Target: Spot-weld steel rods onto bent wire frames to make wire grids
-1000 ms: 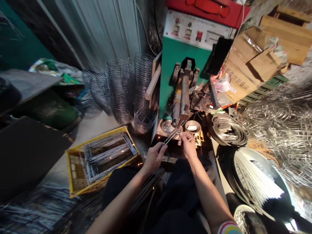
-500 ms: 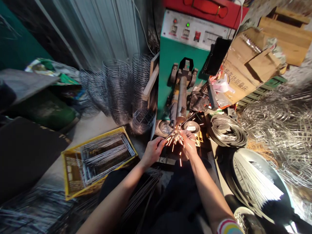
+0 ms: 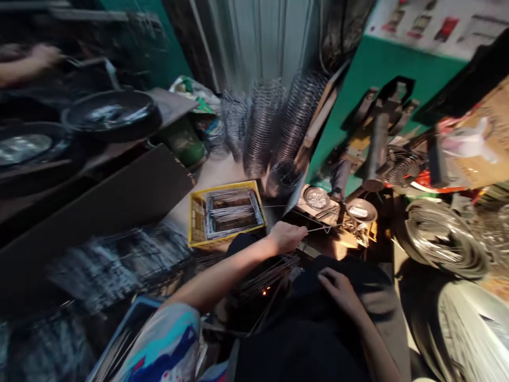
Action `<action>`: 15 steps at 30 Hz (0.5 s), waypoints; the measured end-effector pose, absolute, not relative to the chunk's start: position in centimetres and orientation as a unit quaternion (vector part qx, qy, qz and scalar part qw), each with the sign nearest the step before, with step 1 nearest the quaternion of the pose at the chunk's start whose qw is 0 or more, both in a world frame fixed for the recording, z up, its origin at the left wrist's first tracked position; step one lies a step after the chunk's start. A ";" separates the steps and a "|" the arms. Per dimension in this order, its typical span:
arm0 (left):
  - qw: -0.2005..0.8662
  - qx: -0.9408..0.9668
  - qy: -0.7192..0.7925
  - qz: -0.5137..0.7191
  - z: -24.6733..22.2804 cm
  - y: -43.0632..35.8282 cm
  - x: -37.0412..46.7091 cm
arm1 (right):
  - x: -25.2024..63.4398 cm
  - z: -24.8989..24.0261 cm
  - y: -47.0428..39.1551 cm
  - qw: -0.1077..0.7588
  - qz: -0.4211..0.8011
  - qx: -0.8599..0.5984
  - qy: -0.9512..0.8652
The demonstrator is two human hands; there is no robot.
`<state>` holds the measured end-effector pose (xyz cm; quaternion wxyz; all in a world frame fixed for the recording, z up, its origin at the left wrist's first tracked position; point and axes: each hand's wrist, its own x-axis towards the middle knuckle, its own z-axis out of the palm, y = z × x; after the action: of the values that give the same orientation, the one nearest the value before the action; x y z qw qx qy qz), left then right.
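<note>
My left hand (image 3: 288, 237) is closed round a thin metal wire piece (image 3: 316, 229) with a small bent point near its right end. It is held left of the green welding machine's (image 3: 334, 122) electrode arm (image 3: 377, 148). My right hand (image 3: 341, 289) rests low over the dark clothing on my lap, holding nothing visible, its fingers loosely stretched and partly apart. Between the wire and the machine stand a small dish of metal bits (image 3: 317, 198) and a second round dish (image 3: 361, 210). A few orange sparks (image 3: 265, 291) glow below my left hand.
To the left is a yellow crate (image 3: 192, 220) with wire frames. Cylinders of coiled wire (image 3: 262, 127) stand behind it. A wire coil (image 3: 441, 236) and a pale basin (image 3: 457, 318) are at right. Another person's hand (image 3: 43, 55) is at upper left, near dark pans (image 3: 113, 130).
The view has swung left. Both hands have left the electrodes and the spray of sparks there has stopped. My left hand holds the wire piece; my right has dropped to my lap.
</note>
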<state>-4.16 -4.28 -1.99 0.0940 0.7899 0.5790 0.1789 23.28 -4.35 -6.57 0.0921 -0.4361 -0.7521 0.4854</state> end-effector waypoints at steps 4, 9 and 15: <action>0.123 0.677 0.663 0.295 -2.5 -9.7 -12.0 | 22.4 -7.4 -7.1 0.026 0.491 -0.410 -0.768; 0.173 0.224 0.723 0.630 -4.7 -12.7 -23.0 | 21.5 -7.5 -7.8 0.002 0.471 -0.416 -0.778; 0.175 0.013 0.711 0.681 -10.3 -13.3 -28.5 | 21.3 -8.2 -8.0 -0.003 0.430 -0.438 -0.790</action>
<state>-28.50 -13.34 -10.28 0.1748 0.0134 0.7110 0.6810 21.28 -8.05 -8.15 -0.0028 -0.4378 -0.7897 0.4297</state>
